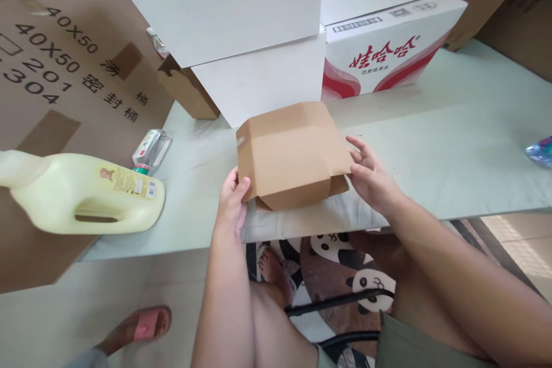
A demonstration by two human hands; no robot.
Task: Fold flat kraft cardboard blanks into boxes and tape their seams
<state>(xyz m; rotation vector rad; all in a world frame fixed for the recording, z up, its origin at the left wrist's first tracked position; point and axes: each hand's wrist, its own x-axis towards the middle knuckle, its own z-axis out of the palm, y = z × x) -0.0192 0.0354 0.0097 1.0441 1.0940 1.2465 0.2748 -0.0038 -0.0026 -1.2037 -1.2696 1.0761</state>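
A small brown cardboard box (297, 149), partly folded with flaps sticking out, lies near the front edge of the light green covered table (457, 149). My left hand (232, 198) pinches the flap at its left side, thumb on top. At the right side, my right hand (371, 175) has its fingers spread, and the thumb and fingertips are at the flap's edge. Whether they touch it is hard to make out. The underside of the box is hidden.
White boxes (259, 80) and a red-and-white carton (388, 54) stand behind. On the left are a yellow jug (52, 195), a clear bottle (152, 149) and a large brown carton (64, 63). A plastic item (540, 152) lies far right. Another person's slippered foot (149, 323) shows below.
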